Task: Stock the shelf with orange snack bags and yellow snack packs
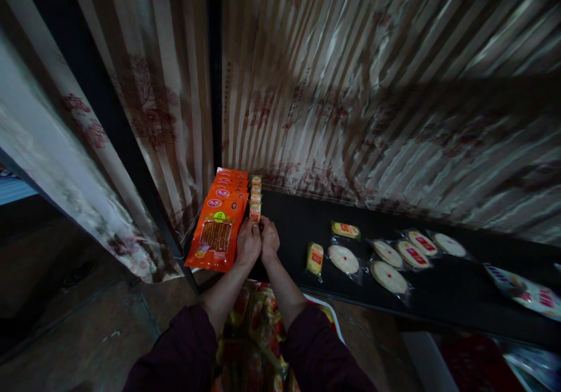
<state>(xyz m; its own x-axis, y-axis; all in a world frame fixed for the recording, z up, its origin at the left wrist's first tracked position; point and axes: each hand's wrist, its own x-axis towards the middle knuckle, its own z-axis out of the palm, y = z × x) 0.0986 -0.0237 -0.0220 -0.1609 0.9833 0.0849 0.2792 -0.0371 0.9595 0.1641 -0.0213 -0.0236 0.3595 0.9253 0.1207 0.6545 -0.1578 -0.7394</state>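
Note:
My left hand (248, 242) and my right hand (269, 240) meet at the near end of a row of small yellow snack packets (255, 196) on a black shelf (302, 222). Both hands pinch the nearest packet in that row. Just left of my left hand lies a stack of orange snack bags (220, 222), overlapping toward the back. Dark sleeves cover both forearms.
Further right on the shelf lie loose yellow packets (315, 258) and several round wrapped cakes (388, 276). A white printed bag (526, 291) sits at the far right. Below my arms is a container of mixed snack packets (258, 333). Striped curtains (372, 88) hang behind the shelf.

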